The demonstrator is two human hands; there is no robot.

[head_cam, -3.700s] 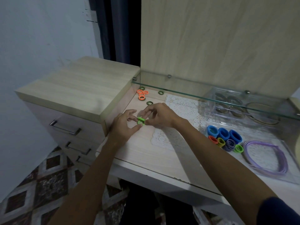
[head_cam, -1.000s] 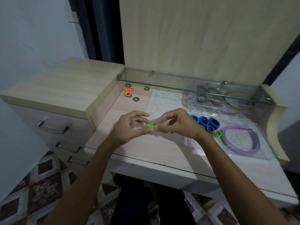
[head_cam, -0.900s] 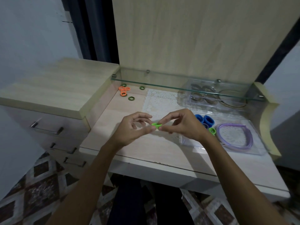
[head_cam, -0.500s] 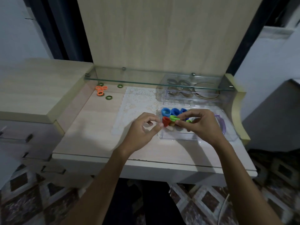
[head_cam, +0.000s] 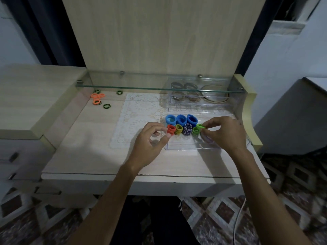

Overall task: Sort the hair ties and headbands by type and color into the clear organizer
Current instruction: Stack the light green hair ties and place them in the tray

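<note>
A pale wooden desk point(head_cam: 99, 156) carries a glass shelf point(head_cam: 141, 85) along its back and a lace mat point(head_cam: 138, 110) in the middle. The clear organizer point(head_cam: 194, 146) sits on the desk's right side, holding blue ties point(head_cam: 181, 119) in its rear row and red ties point(head_cam: 171, 129), yellow ties point(head_cam: 178, 129), striped ties point(head_cam: 187, 129) and green ties point(head_cam: 195, 131) in front. The right hand point(head_cam: 224, 131) pinches a green hair tie point(head_cam: 201, 126) just above the green ties. The left hand point(head_cam: 150, 140), fingers loosely curled and holding nothing, hovers beside the red ties. Loose orange ties point(head_cam: 97, 98) lie at the far left.
</note>
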